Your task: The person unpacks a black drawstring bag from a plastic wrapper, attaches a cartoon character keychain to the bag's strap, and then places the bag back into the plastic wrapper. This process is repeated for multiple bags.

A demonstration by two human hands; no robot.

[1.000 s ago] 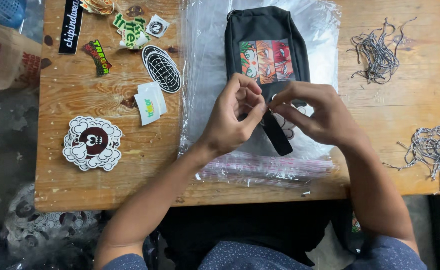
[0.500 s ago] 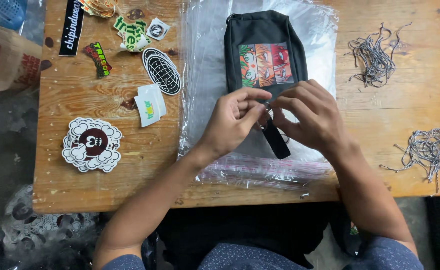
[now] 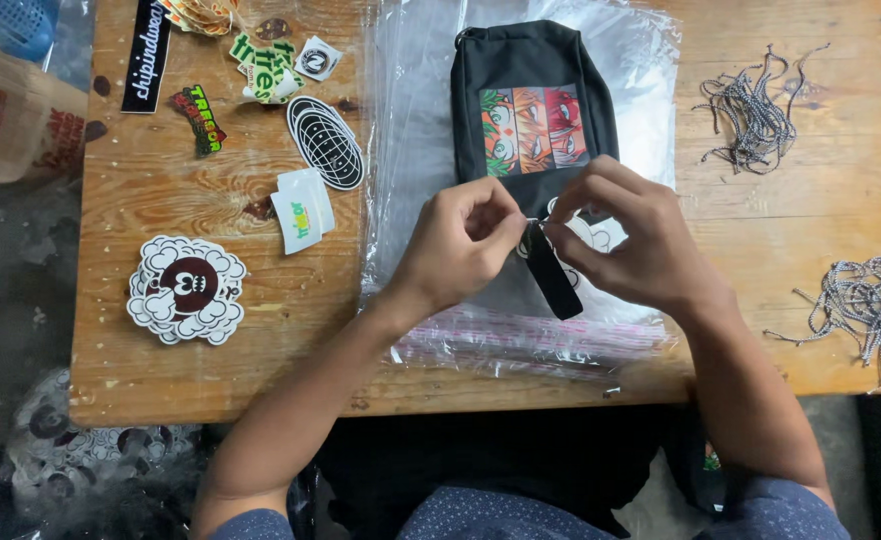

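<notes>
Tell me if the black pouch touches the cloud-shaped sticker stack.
Apart. The head view shows the pouch on clear bags, with bare table wood between it and the sticker stack.

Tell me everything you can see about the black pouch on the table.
The black pouch looks like fabric, rectangular with rounded corners, lying flat on a stack of clear plastic bags. A colourful cartoon panel sits on its front, and a black strap trails from its near end. The left hand and right hand pinch something small at that end.
</notes>
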